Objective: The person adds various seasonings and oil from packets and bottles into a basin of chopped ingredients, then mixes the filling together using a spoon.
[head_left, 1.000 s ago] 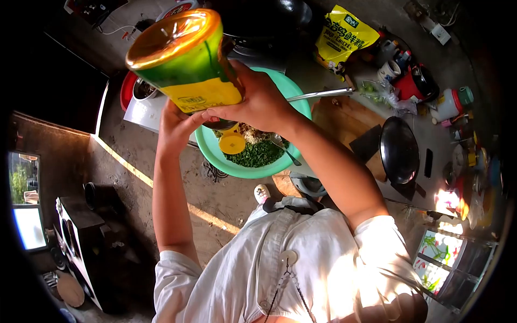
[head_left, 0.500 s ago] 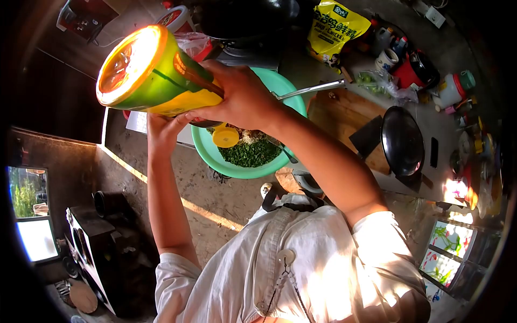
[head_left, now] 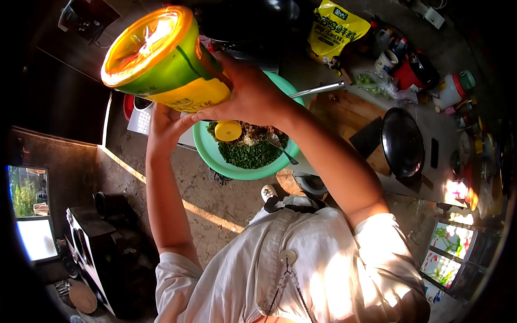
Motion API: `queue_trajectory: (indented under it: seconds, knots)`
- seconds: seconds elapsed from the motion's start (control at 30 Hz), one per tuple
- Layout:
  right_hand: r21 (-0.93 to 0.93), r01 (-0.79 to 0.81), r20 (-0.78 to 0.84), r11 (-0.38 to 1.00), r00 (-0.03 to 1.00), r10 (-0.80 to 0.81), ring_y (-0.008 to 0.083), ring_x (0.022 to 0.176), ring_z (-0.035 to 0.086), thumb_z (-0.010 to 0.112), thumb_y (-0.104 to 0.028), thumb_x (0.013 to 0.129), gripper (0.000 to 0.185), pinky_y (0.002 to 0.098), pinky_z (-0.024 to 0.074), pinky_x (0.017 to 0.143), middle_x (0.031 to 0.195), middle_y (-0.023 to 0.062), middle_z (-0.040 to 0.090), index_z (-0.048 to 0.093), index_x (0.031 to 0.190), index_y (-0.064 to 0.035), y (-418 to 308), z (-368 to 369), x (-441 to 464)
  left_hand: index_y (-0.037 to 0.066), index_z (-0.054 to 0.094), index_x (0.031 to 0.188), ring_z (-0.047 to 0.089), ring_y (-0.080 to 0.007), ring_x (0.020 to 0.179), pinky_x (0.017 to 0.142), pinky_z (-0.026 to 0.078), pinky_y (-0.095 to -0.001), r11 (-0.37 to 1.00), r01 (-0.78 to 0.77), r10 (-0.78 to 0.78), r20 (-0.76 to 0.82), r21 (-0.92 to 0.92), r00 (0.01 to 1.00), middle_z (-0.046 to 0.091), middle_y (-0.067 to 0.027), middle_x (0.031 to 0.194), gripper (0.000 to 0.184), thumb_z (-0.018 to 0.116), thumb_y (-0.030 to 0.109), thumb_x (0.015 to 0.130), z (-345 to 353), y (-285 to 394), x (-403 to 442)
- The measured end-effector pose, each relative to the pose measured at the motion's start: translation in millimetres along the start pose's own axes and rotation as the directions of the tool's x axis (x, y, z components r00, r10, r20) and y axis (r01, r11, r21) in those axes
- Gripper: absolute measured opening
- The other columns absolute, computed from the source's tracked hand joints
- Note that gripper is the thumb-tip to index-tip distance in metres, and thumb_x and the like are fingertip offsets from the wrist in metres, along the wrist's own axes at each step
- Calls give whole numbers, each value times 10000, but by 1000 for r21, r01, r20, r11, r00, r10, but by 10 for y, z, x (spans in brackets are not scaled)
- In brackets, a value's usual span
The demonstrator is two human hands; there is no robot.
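My right hand (head_left: 253, 94) grips a large green and yellow plastic bottle (head_left: 188, 86) from the right side. My left hand (head_left: 167, 126) supports it from below and the left. The bottle is tilted with its base towards me, and its neck is hidden. A yellow flip cap (head_left: 228, 131) shows at its lower end, above a mint-green basin (head_left: 202, 156). Inside the basin are chopped greens (head_left: 247, 154) and a brownish crumbly mix beside them. A metal spoon (head_left: 281, 146) rests in it. I cannot make out any stream from the bottle.
Right of the basin lie a wooden cutting board (head_left: 336, 116), a cleaver (head_left: 366, 134) and a black oval lid (head_left: 402, 141). A metal handle (head_left: 318, 89) reaches over the basin's rim. Farther back are a dark wok (head_left: 247, 19), a yellow seasoning bag (head_left: 336, 32) and several containers.
Both hands have shifted the bottle slightly up and to the right, and its base has tipped higher. More of the spoon and the basin's contents shows.
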State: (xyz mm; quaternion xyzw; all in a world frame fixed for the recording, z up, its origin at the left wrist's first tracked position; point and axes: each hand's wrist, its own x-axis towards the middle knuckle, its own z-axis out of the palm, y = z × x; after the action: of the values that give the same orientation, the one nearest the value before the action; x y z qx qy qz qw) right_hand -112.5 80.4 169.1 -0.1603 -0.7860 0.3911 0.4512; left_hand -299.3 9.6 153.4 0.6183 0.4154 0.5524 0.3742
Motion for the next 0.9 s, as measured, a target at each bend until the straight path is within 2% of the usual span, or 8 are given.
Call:
queue_trajectory:
  seconds: [0.1, 0.2, 0.27, 0.33, 0.57, 0.73, 0.8, 0.9]
  knots:
    - [-80, 9, -82, 997, 997, -16, 279, 943, 580, 779, -229, 565, 722, 335, 460, 807, 1049, 136, 577, 425, 1166, -46, -13, 19, -35, -26, 352, 1218, 435, -210, 1138, 950, 359, -347, 999, 46, -46, 19, -18, 999, 460, -126, 1202, 619, 690, 3, 701, -22, 10, 0]
    - [134, -82, -56, 987, 994, 91, 261, 940, 583, 775, -215, 576, 709, 316, 460, 814, 1030, 154, 578, 420, 1158, -17, -96, -64, -50, 14, 250, 1323, 320, -236, 1237, 1014, 248, -389, 1000, -11, 11, -34, -25, 999, 370, -133, 1303, 785, 712, 90, 693, 84, 17, 26]
    - [246, 11, -207, 969, 977, 42, 243, 933, 586, 770, -214, 591, 676, 308, 464, 804, 1018, 157, 581, 427, 1134, -5, 55, -59, -77, 39, 225, 1348, 303, -246, 1252, 1023, 207, -407, 998, -32, 37, -108, 49, 993, 354, -143, 1325, 831, 715, 210, 698, 135, 12, 32]
    - [514, -47, -156, 857, 977, 147, 174, 907, 586, 731, -140, 669, 559, 295, 477, 775, 1006, 102, 588, 428, 1122, -19, 135, -156, -137, 47, 268, 1335, 306, -243, 1252, 1017, 219, -391, 955, 71, -39, -117, 287, 992, 352, -141, 1330, 768, 684, 254, 724, 184, -99, -65]
    - [711, -16, -342, 703, 865, 366, 142, 948, 541, 658, -63, 739, 450, 278, 426, 835, 1031, 61, 562, 443, 1133, -34, 298, -537, -499, 21, 403, 1255, 346, -283, 1219, 993, 272, -358, 914, -89, 63, 78, 396, 995, 380, -159, 1294, 614, 661, 253, 748, 546, -513, -17]
    - [958, 57, -234, 280, 717, 656, 153, 939, 552, 618, -106, 784, 356, 307, 448, 824, 1030, 45, 561, 480, 1109, -65, 338, -803, -799, 30, 434, 1225, 394, -284, 1177, 965, 310, -366, 848, -102, 139, -32, 520, 990, 419, -149, 1256, 581, 654, 286, 752, 803, -623, 157]
    - [935, 51, -289, 350, 680, 674, 184, 977, 543, 586, -169, 815, 374, 337, 444, 843, 1067, 60, 562, 459, 1147, -54, 393, -930, -945, 22, 426, 1229, 398, -266, 1174, 963, 303, -344, 901, 8, 52, -126, 434, 991, 430, -143, 1249, 440, 508, 256, 866, 974, -610, 160]
    - [879, 47, -364, 474, 708, 605, 182, 958, 557, 586, -131, 812, 349, 326, 461, 814, 1059, 71, 572, 478, 1131, -39, 488, -1120, -1149, 10, 363, 1277, 355, -250, 1212, 995, 251, -334, 974, 13, 16, -130, 225, 991, 392, -139, 1295, 469, 402, 300, 911, 1455, -536, 124]
